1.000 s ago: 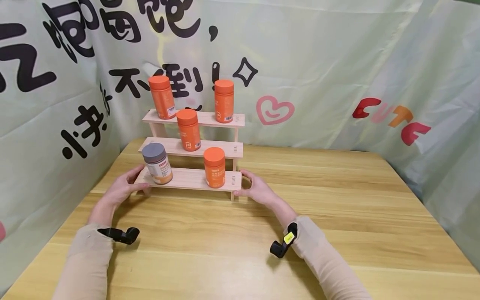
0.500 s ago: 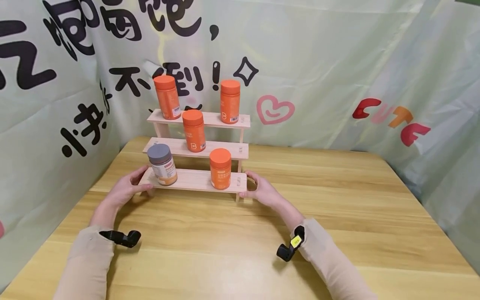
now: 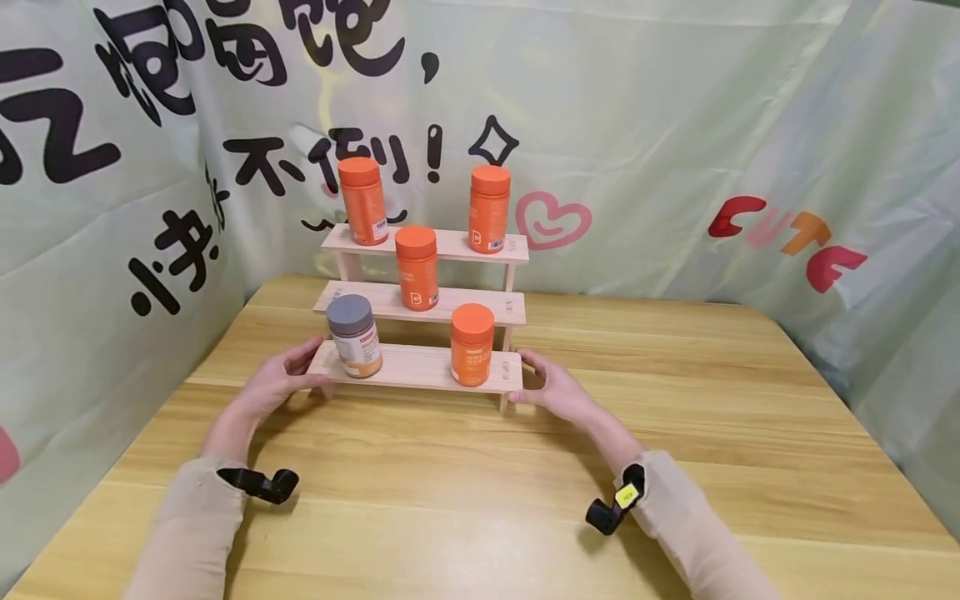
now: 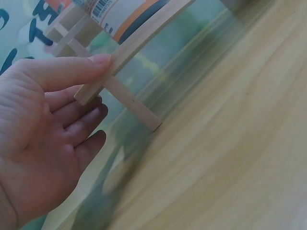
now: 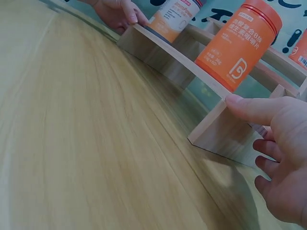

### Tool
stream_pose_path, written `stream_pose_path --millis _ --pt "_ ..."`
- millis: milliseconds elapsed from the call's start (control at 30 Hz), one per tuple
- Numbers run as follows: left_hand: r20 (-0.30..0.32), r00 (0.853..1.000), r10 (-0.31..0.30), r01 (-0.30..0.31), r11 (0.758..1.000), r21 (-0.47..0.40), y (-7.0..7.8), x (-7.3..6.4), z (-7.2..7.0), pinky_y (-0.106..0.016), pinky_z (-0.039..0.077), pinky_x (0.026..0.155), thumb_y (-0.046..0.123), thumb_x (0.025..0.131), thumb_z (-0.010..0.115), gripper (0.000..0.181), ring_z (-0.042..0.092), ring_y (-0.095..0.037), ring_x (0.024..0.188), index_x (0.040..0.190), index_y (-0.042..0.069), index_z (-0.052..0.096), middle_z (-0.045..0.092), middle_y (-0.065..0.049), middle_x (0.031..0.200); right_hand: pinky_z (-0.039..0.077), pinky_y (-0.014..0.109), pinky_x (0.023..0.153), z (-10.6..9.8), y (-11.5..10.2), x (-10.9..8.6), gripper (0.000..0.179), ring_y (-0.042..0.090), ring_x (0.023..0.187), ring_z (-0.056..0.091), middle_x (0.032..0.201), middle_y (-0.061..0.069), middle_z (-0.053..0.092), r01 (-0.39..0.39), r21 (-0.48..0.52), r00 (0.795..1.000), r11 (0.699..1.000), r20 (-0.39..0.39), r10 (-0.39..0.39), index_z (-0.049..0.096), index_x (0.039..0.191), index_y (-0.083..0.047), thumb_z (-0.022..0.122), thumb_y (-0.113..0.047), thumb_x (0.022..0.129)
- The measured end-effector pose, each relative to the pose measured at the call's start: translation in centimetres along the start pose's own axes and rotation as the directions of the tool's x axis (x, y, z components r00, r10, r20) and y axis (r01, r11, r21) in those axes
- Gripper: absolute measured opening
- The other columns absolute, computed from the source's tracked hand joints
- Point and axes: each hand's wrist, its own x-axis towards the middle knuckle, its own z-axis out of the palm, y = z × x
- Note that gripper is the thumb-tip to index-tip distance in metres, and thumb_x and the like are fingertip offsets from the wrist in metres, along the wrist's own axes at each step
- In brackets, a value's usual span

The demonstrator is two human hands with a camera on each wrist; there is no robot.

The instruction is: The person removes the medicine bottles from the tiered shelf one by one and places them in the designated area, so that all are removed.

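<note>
Pinching shelf [image 3: 414, 364] btm-tier ends: L grip [image 3: 272, 385] & R grip [image 3: 562, 392]; table [image 3: 720, 408] spreads wide R + in front.

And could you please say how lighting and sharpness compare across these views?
Head view: bright, pale sheen on the near tabletop, soft shadow beside the left hand; left wrist view: dimmer, tilted, wooden rack clearer than the soft tabletop grain; right wrist view: bluish, also tilted, lettering on the orange jar fairly sharp.

3-tier rack [image 3: 382, 299] on table [image 3: 712, 417], before backdrop [image 3: 637, 125]. Top shelf [image 3: 442, 242]: upper-left jar [image 3: 364, 204], upper-right jar [image 3: 490, 208]. Middle shelf [image 3: 457, 297]: central jar [image 3: 417, 271]. Bottom shelf [image 3: 416, 365]: lower-left jar [image 3: 355, 336], lower-right jar [image 3: 472, 346]. Left hand [image 3: 273, 383] at its left end, right hand [image 3: 566, 392] at right.
</note>
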Motion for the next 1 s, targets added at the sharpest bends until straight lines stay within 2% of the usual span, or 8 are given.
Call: stream_pose_path --millis 200,467,700,1000 --pt "0.033 0.999 0.023 -0.022 0.999 -0.025 0.5 0.6 1.4 -0.048 0.017 0.109 0.010 0.085 0.066 0.078 0.018 -0.038 0.136 0.144 -0.007 0.018 0.015 -0.024 0.150 0.019 0.049 0.109 -1.5 0.8 -1.3 0.082 0.040 0.134 0.022 0.148 0.021 0.026 0.000 0.029 1.000 1.000 0.008 -0.001 0.026 0.143 0.003 0.074 -0.016 0.079" --pt "0.085 0.994 0.068 -0.063 0.996 -0.067 0.8 1.2 3.4 -0.047 0.018 0.109 0.008 0.085 0.065 0.076 0.020 -0.039 0.135 0.143 -0.009 0.020 0.017 -0.025 0.149 0.018 0.049 0.110 -3.3 1.8 -3.1 0.082 0.040 0.134 0.022 0.146 0.026 0.026 0.003 0.058 1.000 0.998 -0.003 -0.003 0.024 0.142 0.008 0.073 -0.014 0.080" --pt "0.120 0.987 0.103 -0.096 0.993 -0.064 1.1 1.9 5.1 -0.046 0.020 0.109 0.011 0.085 0.066 0.075 0.023 -0.037 0.134 0.143 -0.008 0.023 0.021 -0.024 0.148 0.016 0.051 0.109 -5.1 2.9 -4.6 0.082 0.042 0.134 0.019 0.146 0.028 0.022 0.006 0.087 1.000 0.996 0.002 -0.006 0.020 0.143 0.010 0.070 -0.012 0.082" --pt "0.147 0.977 0.156 -0.143 0.985 -0.099 1.9 2.5 7.3 -0.047 0.022 0.108 0.007 0.084 0.066 0.074 0.027 -0.038 0.133 0.142 -0.009 0.023 0.024 -0.024 0.147 0.021 0.051 0.107 -6.8 3.8 -6.2 0.080 0.044 0.130 0.028 0.145 0.032 0.022 0.020 0.115 1.000 0.993 -0.013 -0.019 0.018 0.142 0.013 0.067 -0.007 0.083"
